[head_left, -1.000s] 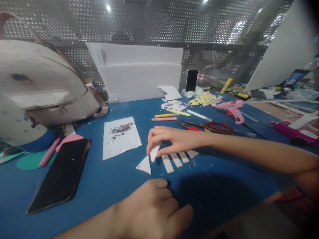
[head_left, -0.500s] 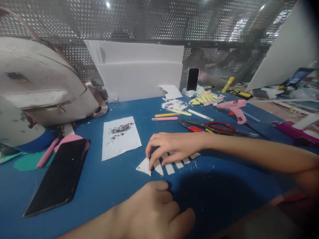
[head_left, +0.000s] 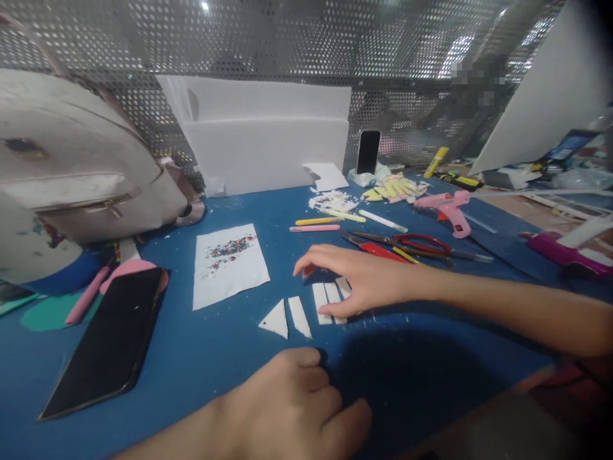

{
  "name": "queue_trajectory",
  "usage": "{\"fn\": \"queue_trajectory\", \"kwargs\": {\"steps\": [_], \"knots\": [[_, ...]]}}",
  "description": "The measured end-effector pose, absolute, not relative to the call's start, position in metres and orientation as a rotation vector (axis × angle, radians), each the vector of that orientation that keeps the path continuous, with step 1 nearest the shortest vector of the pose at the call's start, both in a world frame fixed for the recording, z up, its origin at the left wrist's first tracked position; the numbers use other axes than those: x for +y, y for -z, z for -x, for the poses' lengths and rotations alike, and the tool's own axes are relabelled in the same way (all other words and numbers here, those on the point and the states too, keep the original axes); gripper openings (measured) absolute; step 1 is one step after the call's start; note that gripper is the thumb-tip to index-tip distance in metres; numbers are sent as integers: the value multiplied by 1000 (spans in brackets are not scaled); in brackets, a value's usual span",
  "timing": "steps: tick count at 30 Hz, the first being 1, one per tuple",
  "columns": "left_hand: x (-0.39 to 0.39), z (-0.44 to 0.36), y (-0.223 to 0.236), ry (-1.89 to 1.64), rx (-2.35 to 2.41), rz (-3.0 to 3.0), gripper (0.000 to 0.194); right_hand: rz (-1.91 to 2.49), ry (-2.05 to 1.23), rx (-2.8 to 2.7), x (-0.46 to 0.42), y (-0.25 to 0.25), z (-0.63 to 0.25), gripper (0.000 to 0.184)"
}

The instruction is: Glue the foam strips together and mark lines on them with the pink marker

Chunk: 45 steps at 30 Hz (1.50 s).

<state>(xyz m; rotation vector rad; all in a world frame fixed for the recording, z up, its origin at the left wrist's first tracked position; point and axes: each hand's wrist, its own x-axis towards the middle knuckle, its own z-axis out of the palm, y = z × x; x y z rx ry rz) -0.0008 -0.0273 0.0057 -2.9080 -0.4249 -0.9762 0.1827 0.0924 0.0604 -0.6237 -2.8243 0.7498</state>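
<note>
My right hand [head_left: 368, 281] spans a row of white cut strips [head_left: 322, 303], fingers apart and arched. Its thumb touches the lower ends of the middle strips, and the palm hides the row's right end. Left of that hand, a slanted white strip [head_left: 299, 317] lies apart, beside a white triangle [head_left: 276, 321] with a dark dot near its tip. Closer to me, my left hand [head_left: 292, 406] rests curled in a fist at the table's front, with nothing visible in it.
On the blue table [head_left: 230, 358] lie a paper with coloured glitter bits [head_left: 234, 281], a black phone [head_left: 108, 342], pens [head_left: 316, 228], red-handled scissors [head_left: 426, 243] and a pink glue gun [head_left: 453, 207]. A white backpack [head_left: 81, 147] stands left; white boards [head_left: 272, 153] lean behind.
My right hand has slid right along the row, uncovering the triangle and slanted strip. The strips under it now lie closer together, with a gap to their left. My left hand stays put.
</note>
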Motion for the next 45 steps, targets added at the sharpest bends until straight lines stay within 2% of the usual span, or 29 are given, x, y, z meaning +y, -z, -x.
{"fn": "queue_trajectory", "kwargs": {"steps": [4,7,9,12,14,16,18,22,35,45], "knots": [[-28,1,-6,944,-425,2922,25,703,-369,-2959,89,-55,-185,69],[-29,0,-6,935,-430,2928,26,671,-385,-2957,84,-51,-183,59],[-28,-1,-6,937,-428,2924,26,645,-747,-2826,85,-53,-182,52],[-27,0,-6,947,-414,2911,27,564,-1779,-2219,91,-58,-182,48],[-27,0,-6,954,-406,2909,28,513,-2332,-1636,95,-58,-182,47],[-26,1,-6,959,-408,2908,28,500,-2591,-1216,96,-55,-182,48],[-27,0,-6,967,-411,2905,28,490,-2674,-1036,95,-51,-183,47],[-28,-1,-6,961,-406,2909,29,482,-2666,-996,92,-47,-183,46],[-27,-1,-6,959,-409,2900,28,396,-2455,-1392,98,-55,-187,44],[-27,-2,-7,956,-417,2894,31,350,-1920,-1945,105,-41,-187,54]]}}
